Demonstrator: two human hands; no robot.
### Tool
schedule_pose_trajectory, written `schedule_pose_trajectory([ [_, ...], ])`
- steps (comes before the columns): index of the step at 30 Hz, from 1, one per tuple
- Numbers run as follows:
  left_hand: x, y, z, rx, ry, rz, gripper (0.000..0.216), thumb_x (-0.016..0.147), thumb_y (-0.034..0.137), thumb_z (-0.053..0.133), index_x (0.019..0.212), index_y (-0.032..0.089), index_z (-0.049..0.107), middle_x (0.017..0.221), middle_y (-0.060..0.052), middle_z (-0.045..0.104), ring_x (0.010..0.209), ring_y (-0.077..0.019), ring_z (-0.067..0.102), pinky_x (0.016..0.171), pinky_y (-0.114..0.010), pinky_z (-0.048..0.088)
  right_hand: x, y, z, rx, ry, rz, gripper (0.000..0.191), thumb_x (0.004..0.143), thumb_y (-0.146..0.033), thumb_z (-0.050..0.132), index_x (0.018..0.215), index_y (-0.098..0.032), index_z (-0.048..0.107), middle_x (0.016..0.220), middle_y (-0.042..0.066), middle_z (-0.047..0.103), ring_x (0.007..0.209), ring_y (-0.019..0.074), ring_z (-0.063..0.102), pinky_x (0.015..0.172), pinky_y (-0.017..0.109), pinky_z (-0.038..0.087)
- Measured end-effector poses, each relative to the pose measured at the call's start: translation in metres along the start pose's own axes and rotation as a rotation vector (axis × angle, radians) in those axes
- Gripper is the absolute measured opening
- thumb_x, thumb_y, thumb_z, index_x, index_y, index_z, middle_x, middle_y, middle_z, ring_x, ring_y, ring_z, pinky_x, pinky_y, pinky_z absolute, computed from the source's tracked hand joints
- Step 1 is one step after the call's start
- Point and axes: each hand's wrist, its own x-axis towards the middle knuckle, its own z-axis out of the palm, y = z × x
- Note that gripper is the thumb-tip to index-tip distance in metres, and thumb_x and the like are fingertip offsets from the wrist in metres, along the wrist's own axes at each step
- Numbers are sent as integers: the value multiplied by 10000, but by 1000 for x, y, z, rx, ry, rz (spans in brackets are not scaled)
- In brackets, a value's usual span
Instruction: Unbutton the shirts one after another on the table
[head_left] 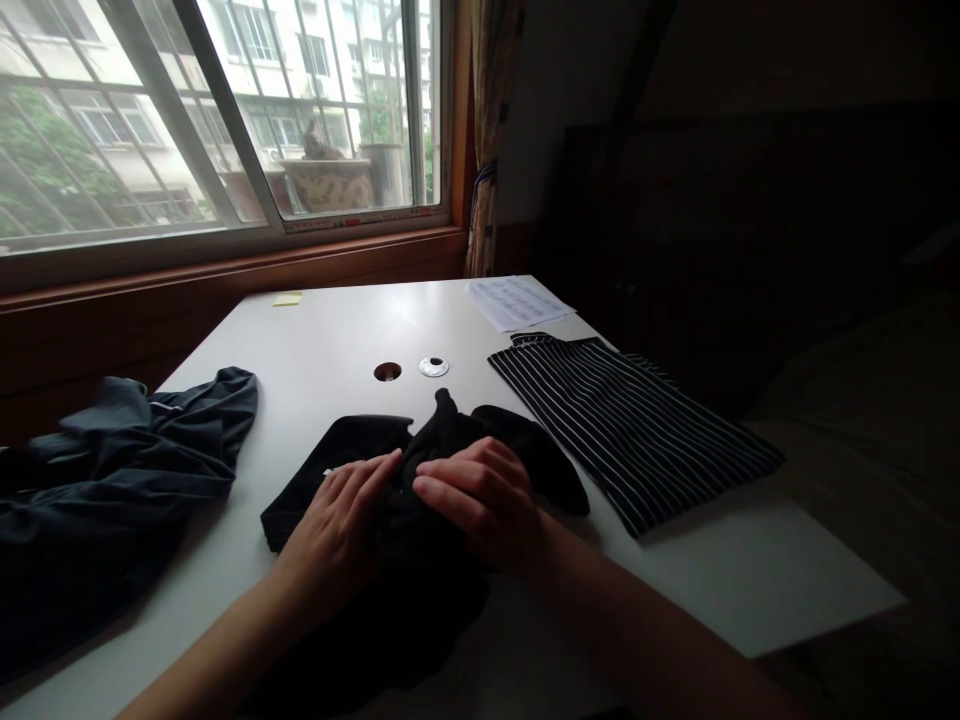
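Observation:
A bunched black garment (367, 437) lies on the white table in front of me, its folds raised to a peak in the middle. My left hand (337, 520) rests on its left side with the fingers stretched out over the cloth; the thumb is hidden. On the other side my right hand (487, 500) has its fingers curled and pressed into the cloth near that peak. The garment's lower part spreads toward me in deep shadow, so its kind is unclear.
Dark blue-grey clothing (150, 450) lies crumpled at the left table edge. A black-and-white striped garment (630, 420) lies flat at the right. Farther back are printed papers (517, 302), a yellow note (287, 299), a round table hole (388, 372) and its silvery cover (433, 367).

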Motion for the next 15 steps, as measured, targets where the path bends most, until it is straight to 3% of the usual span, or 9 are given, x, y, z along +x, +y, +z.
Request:
schedule_pose_trajectory([
  [2,1,-6,0,10,-34,-103,684,867,162,581,1510,244,362,1189,-97,693,1029,-283,653,911,-429,469,-3,1,0,16,-30,-5,284,972,-290,491,1192,-340,663,1156,43,720,922,210,685,806,393,506],
  [5,-1,-17,-18,63,-10,-166,516,807,118,566,1302,260,596,1030,-47,732,917,-262,666,855,-399,454,-1,4,-2,-27,22,-4,340,970,-229,475,1263,-330,614,1176,50,714,965,210,687,843,395,508],
  [8,-9,-28,-47,171,255,-210,415,793,164,569,1182,269,666,1015,-39,710,956,-278,643,894,-418,438,5,8,0,-62,43,49,413,961,-180,458,1350,-294,543,1191,67,702,1020,214,671,871,385,506],
  [11,-22,-37,-69,251,526,-360,445,798,251,615,1235,333,634,1110,2,661,1061,-293,606,937,-426,445,8,9,8,-72,-44,141,412,973,-183,464,1369,-280,525,1206,72,690,980,204,667,796,343,513],
  [15,-25,-39,-70,129,660,-527,507,779,351,682,1271,395,568,1212,72,617,1157,-277,577,933,-380,482,9,9,22,-65,-107,172,388,993,-236,495,1378,-284,504,1204,68,685,911,189,667,728,314,506],
])
